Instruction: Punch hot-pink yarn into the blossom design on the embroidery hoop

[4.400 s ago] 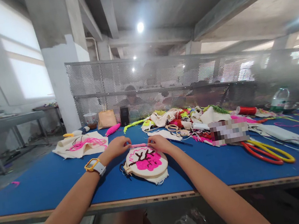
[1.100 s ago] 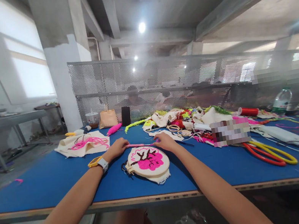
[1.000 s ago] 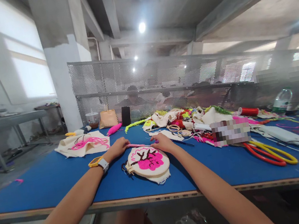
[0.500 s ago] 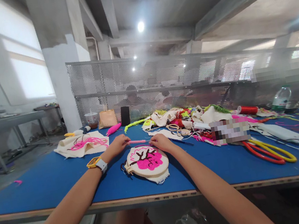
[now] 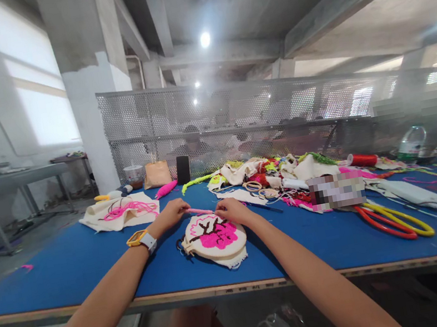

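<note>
near the middle, the left hand (image 5: 173, 213) and right hand (image 5: 231, 210) pinch a pink tool (image 5: 200, 210), fingers closed, just above the hoop (image 5: 213, 237).

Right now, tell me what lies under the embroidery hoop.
The embroidery hoop rests on the blue table; cream cloth fringe and dark thread poke out from beneath. Anything else under it is covered.

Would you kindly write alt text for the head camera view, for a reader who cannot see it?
Two bare hands, left hand and right hand, hold a thin pink tool between them above an embroidery hoop with a pink flower design, on a blue table. Fabric scraps, yarn and red-and-yellow hoops lie around.
</note>
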{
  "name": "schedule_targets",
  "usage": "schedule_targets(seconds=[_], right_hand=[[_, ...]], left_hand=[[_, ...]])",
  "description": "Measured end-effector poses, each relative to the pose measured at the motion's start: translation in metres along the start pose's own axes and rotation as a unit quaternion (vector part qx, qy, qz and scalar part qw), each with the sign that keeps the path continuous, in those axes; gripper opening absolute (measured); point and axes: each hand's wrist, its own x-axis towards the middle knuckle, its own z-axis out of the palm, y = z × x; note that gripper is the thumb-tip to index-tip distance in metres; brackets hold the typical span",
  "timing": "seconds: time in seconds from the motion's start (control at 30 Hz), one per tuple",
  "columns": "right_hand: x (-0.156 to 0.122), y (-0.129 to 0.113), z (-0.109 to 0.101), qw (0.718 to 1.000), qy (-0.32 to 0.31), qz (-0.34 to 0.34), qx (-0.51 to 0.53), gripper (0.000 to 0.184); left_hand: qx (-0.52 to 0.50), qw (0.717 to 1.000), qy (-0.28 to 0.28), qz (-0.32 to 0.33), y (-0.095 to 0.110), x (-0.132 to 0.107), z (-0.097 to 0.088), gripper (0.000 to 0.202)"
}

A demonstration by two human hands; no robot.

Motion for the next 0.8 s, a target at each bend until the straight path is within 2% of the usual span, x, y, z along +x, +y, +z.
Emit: schedule_targets(seconds=[0.33,0.8], right_hand=[[0.0,0.003,-0.001,0.999,0.004,0.035,-0.026,0.022],[0.0,0.009,-0.003,0.998,-0.017,0.047,-0.047,0.023]], left_hand=[[-0.002,1.0,-0.001,-0.025,-0.01,0.0,-0.003,0.023],[0.061,0.986,0.028,-0.152,-0.03,-0.013,-0.02,0.024]])
